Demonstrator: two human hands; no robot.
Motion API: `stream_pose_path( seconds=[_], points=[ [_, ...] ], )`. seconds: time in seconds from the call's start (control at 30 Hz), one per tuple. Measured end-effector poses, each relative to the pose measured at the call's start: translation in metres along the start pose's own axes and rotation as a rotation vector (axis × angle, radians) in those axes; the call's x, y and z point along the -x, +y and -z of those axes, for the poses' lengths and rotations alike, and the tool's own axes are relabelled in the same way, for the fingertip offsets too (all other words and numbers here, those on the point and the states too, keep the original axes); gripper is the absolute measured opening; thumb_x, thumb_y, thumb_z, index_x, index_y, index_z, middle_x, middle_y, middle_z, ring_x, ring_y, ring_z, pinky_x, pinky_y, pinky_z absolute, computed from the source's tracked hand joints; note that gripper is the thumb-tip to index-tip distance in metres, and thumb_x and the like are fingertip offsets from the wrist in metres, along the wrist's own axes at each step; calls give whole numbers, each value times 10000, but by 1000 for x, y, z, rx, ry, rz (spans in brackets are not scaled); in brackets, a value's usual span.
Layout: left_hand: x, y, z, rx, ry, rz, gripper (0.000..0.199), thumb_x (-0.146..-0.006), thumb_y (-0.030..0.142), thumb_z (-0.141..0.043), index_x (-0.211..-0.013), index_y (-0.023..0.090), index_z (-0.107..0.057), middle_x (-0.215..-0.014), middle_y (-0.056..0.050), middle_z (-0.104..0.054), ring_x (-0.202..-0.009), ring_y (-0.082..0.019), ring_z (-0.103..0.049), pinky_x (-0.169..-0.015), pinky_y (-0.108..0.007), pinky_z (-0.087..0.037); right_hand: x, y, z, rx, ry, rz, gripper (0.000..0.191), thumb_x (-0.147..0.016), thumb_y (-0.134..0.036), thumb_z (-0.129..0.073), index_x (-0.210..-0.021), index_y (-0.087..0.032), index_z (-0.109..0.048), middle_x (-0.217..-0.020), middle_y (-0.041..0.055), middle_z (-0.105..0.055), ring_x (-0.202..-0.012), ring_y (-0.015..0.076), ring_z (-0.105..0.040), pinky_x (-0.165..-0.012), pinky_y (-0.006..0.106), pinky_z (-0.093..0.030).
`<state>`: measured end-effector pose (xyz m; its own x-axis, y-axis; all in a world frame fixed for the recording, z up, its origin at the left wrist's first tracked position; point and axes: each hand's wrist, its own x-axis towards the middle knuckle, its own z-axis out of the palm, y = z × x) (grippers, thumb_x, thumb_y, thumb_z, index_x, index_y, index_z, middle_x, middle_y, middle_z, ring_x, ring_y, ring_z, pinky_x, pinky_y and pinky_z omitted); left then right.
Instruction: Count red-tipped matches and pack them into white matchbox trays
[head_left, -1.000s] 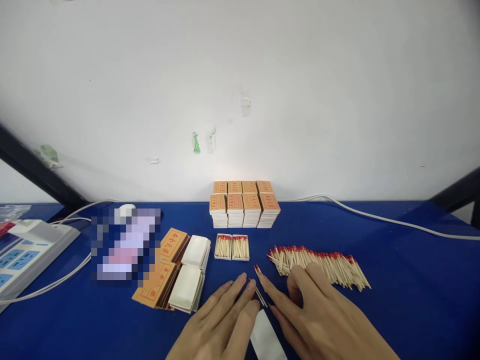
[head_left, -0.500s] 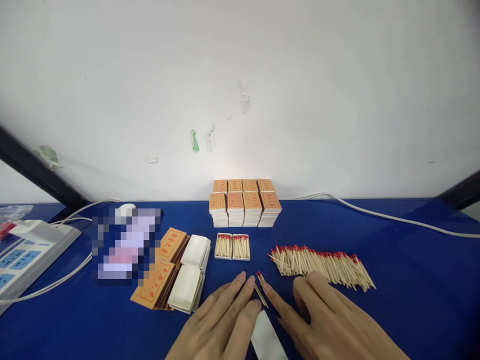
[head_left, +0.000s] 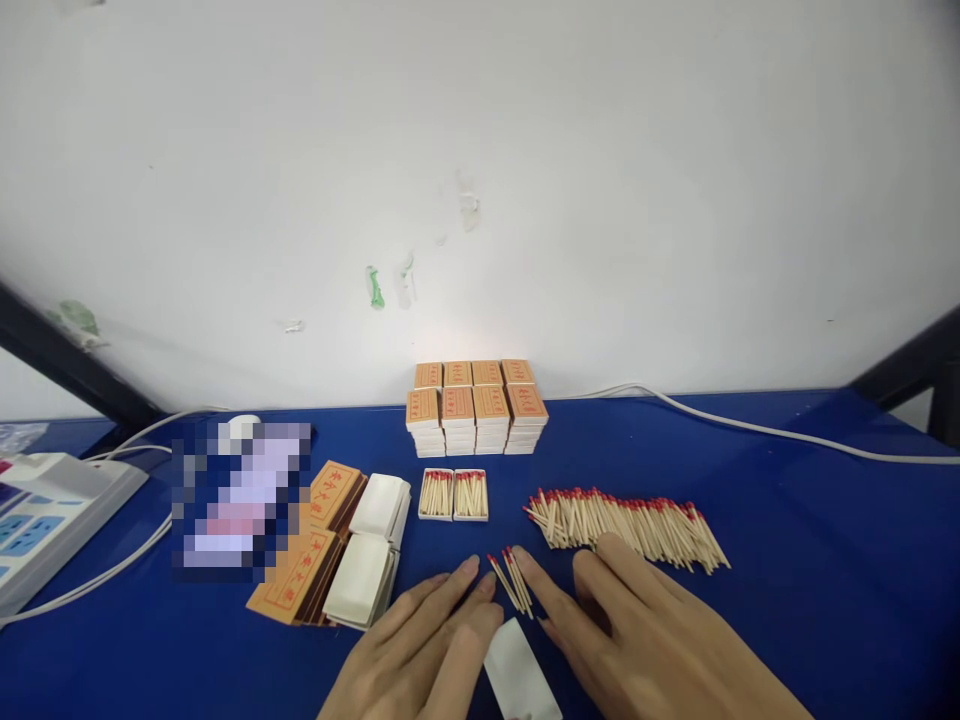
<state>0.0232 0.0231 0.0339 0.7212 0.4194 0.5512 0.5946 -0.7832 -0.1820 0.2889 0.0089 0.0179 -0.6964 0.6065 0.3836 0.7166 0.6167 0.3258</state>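
A few loose matches [head_left: 513,582] with red heads lie side by side on the blue table between my hands. My left hand [head_left: 424,645] rests just left of them, fingers stretched forward and holding nothing. To their right, my right hand [head_left: 637,625] has its index fingertip at the match heads, touching or very close; its other fingers are partly bent beside the large match pile [head_left: 630,525]. A white rectangular piece [head_left: 523,672], perhaps a matchbox tray, lies below the loose matches, partly hidden by my left thumb. Beyond my hands are two open trays filled with matches [head_left: 454,494].
Finished-looking matchboxes [head_left: 476,410] are stacked against the white wall. Orange printed sleeves [head_left: 296,575] and white trays [head_left: 365,575] lie at the left in stacks. Farther left are a blurred phone-like object [head_left: 247,495], a power strip [head_left: 60,520] and white cables [head_left: 720,425].
The loose matches between my hands are more spread apart and more of them show. My hands stay nearly in place; the whole view has shifted slightly.
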Motion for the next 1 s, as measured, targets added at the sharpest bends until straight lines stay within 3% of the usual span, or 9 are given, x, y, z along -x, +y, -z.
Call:
stream_pose_path(
  seconds=[0.23,0.37,0.53,0.63,0.73,1.0],
  points=[
    [-2,1,0,22,9,-6,536,-1301,464,-248,-1239,141,-671,-1238,-31,-886,-1121,-218,-879,-830,-274,-730,3,-5,-6,20,-11,31,490,-1063,-189,-572,-1541,-123,-661,-1094,115,-798,-1029,291,-699,-982,451,-594],
    [-2,3,1,24,-7,-8,548,-1306,409,-212,-1214,159,-690,-1292,-17,-871,-1149,-212,-873,-856,-272,-724,0,-5,-4,52,3,45,468,-1034,-149,-572,-1483,-133,-703,-1161,128,-821,-1060,299,-710,-1007,473,-603],
    [-3,4,2,43,-18,-3,583,-1301,423,-230,-1162,157,-731,-1266,-32,-878,-1118,-223,-884,-830,-274,-735,-11,4,7,145,19,58,387,-986,-84,-549,-1235,-195,-825,-1301,124,-835,-996,300,-702,-929,499,-616],
    [-3,4,2,41,-22,-6,599,-1297,425,-244,-1147,149,-754,-1265,-54,-877,-1111,-241,-886,-826,-295,-746,-15,7,8,165,21,15,324,-959,-68,-598,-1092,-195,-865,-1202,135,-850,-907,312,-683,-827,510,-602],
    [0,4,2,28,-32,-16,613,-1298,421,-242,-1136,152,-768,-1272,-56,-874,-1132,-239,-881,-861,-295,-744,-15,6,6,172,39,-16,300,-932,-60,-643,-1097,-154,-876,-1140,166,-838,-868,331,-658,-741,517,-555],
    [1,5,0,22,-1,-24,593,-1298,403,-248,-1145,150,-762,-1245,-52,-884,-1113,-239,-886,-840,-313,-752,-14,6,7,102,43,-110,233,-951,-49,-674,-1028,-185,-846,-1039,111,-778,-879,317,-603,-724,497,-457]
  ],
)
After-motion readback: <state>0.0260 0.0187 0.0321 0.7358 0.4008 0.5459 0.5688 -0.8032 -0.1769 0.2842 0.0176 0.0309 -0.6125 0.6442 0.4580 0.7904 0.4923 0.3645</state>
